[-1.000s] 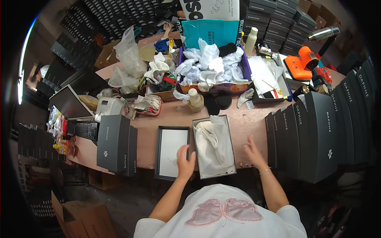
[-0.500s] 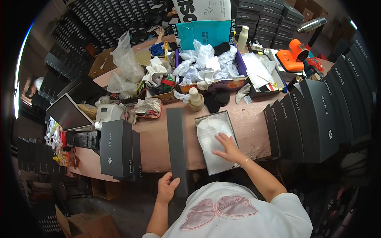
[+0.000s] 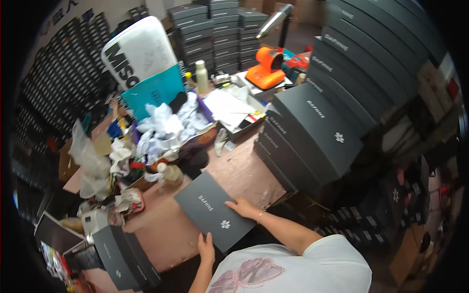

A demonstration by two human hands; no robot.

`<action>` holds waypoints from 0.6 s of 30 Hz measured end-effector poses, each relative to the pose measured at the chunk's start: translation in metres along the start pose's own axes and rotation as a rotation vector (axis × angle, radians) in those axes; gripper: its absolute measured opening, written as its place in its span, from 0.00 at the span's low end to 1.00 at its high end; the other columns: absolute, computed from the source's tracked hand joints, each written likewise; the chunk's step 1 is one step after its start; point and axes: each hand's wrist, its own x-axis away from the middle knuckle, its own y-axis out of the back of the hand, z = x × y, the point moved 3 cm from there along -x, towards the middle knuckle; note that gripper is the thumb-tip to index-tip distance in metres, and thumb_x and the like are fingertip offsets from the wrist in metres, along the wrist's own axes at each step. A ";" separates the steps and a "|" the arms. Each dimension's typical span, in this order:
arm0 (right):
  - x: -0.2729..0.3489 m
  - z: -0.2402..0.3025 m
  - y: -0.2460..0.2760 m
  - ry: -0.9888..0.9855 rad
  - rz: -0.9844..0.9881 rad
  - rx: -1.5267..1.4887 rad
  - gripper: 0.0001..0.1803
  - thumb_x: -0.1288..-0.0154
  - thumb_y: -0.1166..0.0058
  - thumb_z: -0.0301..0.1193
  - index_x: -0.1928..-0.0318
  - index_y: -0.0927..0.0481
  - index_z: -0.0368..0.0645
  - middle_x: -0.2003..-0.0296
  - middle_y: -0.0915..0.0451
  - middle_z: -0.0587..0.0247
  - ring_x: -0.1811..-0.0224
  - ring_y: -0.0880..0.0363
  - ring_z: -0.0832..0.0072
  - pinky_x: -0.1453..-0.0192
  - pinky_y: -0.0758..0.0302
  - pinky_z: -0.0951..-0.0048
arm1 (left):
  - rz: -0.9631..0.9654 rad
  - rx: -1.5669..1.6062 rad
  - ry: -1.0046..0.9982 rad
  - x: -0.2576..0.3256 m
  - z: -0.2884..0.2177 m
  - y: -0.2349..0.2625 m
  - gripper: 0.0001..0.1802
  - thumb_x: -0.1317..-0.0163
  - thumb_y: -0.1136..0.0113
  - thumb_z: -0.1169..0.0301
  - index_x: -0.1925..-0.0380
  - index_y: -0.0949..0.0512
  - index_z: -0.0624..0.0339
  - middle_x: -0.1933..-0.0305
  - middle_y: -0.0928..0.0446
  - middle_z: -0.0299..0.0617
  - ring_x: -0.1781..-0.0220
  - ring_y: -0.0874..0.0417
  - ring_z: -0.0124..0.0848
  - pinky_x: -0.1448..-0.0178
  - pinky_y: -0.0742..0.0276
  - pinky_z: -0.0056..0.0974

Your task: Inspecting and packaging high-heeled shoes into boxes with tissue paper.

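Observation:
A dark grey shoebox [image 3: 205,219] with its lid on lies in front of me, tilted in view, at the near edge of the table. My left hand [image 3: 206,246] grips its near left side, thumb up along the edge. On the right side, my right hand [image 3: 243,208] holds the box with its thumb over the lid and the other fingers partly hidden. White paper that lay inside is now covered by the lid.
Stacked grey shoeboxes [image 3: 312,132] rise on the right; another pair [image 3: 117,256] stands at the lower left. Behind the box are a cream bottle [image 3: 171,174], a bin of crumpled paper [image 3: 168,122] and an orange device [image 3: 266,68]. The pink tabletop [image 3: 161,219] has worn edges.
The lid, held upright in my left hand before, now sits on the box. My right hand has moved from the paper to the box's right side. The view has swung right and tilted.

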 end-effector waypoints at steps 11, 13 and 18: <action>0.089 0.077 0.080 0.282 0.020 -0.219 0.46 0.43 0.38 0.45 0.29 0.46 0.45 0.33 0.44 0.45 0.29 0.47 0.56 0.27 0.50 0.61 | 0.165 0.341 0.174 0.017 -0.100 -0.031 0.28 0.38 0.40 0.57 0.42 0.34 0.58 0.50 0.26 0.41 0.55 0.22 0.31 0.60 0.25 0.34; 0.124 0.133 0.158 0.410 -0.142 -0.138 0.45 0.47 0.37 0.43 0.31 0.42 0.45 0.35 0.41 0.47 0.31 0.43 0.57 0.29 0.47 0.61 | 0.429 0.405 -0.035 0.023 -0.167 -0.060 0.35 0.38 0.39 0.55 0.40 0.36 0.68 0.44 0.27 0.45 0.42 0.26 0.35 0.37 0.32 0.40; 0.187 0.176 0.389 0.226 -0.350 -0.428 0.44 0.41 0.44 0.39 0.31 0.47 0.31 0.44 0.28 0.57 0.39 0.33 0.74 0.34 0.38 0.72 | 0.957 0.233 -0.543 0.045 -0.301 -0.139 0.42 0.43 0.34 0.64 0.31 0.44 0.59 0.34 0.35 0.50 0.40 0.26 0.39 0.35 0.33 0.44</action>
